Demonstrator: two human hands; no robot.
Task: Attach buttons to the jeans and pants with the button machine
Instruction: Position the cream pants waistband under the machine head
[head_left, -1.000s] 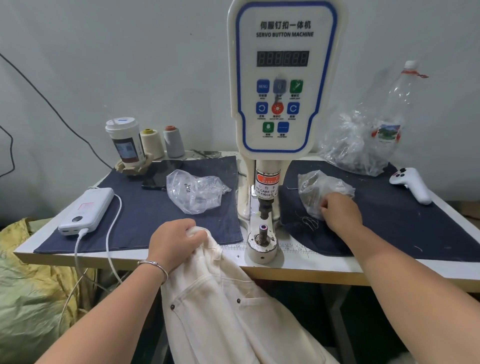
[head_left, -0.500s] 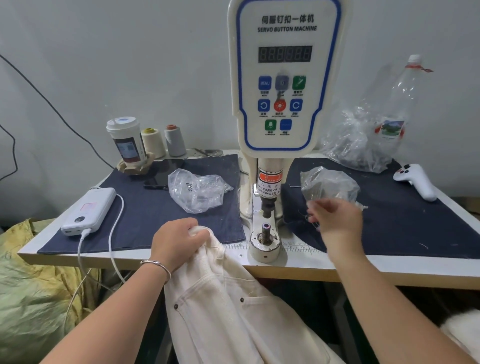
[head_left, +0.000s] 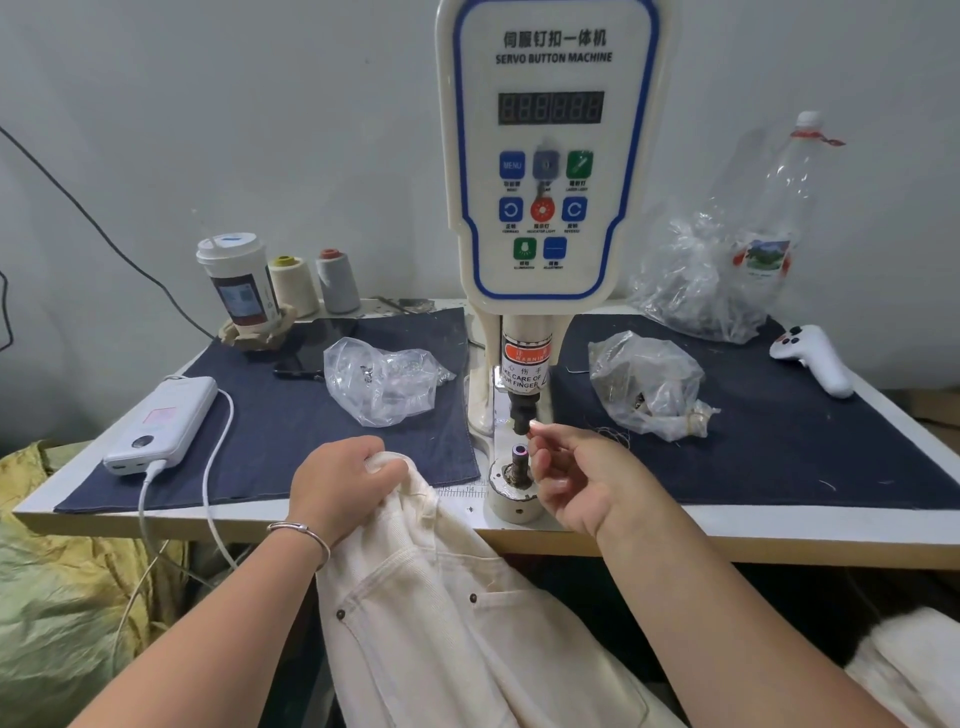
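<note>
The white servo button machine (head_left: 550, 156) stands at the table's middle, its black punch (head_left: 522, 415) hanging over the round lower die (head_left: 517, 467). My right hand (head_left: 582, 478) is right beside the punch, fingertips pinched on a small button part that I can barely make out. My left hand (head_left: 343, 486) grips the waistband of cream pants (head_left: 441, 623), which hang over the table's front edge left of the die. A clear bag of button parts (head_left: 644, 384) lies right of the machine, another clear bag (head_left: 384, 379) left of it.
Dark denim cloths (head_left: 779, 441) cover the table on both sides. A power bank (head_left: 161, 426) with cable lies at the left, a cup (head_left: 239, 283) and two thread cones (head_left: 317, 283) behind. A bottle in plastic (head_left: 727, 270) and a white controller (head_left: 815, 358) sit far right.
My right hand has left the bag on the right and moved left to the punch, pinching something small. The left hand has kept its hold on the pants.
</note>
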